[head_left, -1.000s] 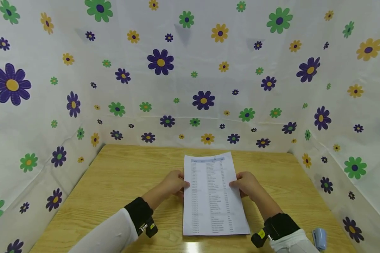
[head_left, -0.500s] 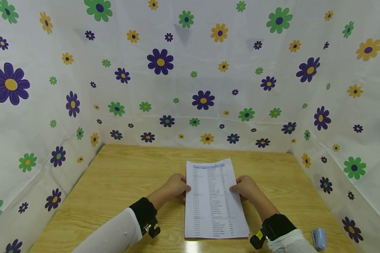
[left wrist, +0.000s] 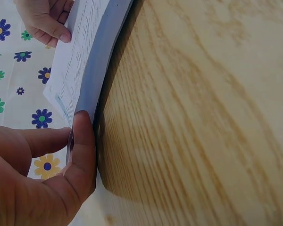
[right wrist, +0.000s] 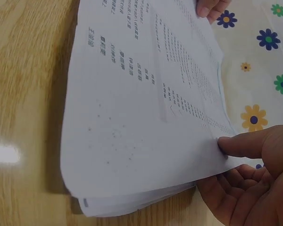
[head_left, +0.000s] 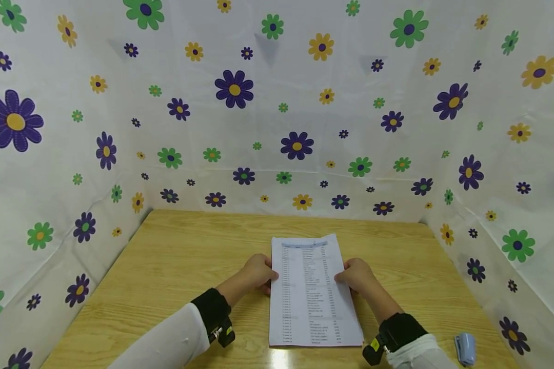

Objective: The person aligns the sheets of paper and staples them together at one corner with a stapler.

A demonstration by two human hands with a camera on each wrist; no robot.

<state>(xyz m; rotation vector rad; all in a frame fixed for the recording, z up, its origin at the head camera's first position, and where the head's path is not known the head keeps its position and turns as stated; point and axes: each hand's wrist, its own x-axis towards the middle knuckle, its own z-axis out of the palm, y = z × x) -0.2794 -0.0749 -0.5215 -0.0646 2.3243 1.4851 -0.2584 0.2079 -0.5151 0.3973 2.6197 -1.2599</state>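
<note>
Paper stack [head_left: 314, 297] sits in front of the person, over the nearer part of the desk [head_left: 189, 256], printed side up. Left hand [head_left: 258, 272] pinches its left edge, right hand [head_left: 357, 274] its right edge; each grip is clamped on the paper, thumb on the printed face.

Progress (my judgement): sheets are gathered into one stack and held from both sides, outline fairly even from above. Outstanding: edges not fully flush by the near right corner; no fastening visible, so the sheets are probably loose. A light-blue object, apparently a stapler [head_left: 465, 348], lies on the desk well to the right, neither hand on it.

View comparison: only the head view gives the full layout and the stapler. Left wrist view shows the stack side-on, with thickness and a slight bow; from above it nearly passes for a single sheet. Right wrist view shows lower sheets poking out beneath the top one at the right edge, fingers curled underneath, and print much larger than the head view gives. Flowered cloth [head_left: 258, 123] appears in all three. Cannot tell whether the near edge touches the desk.
</note>
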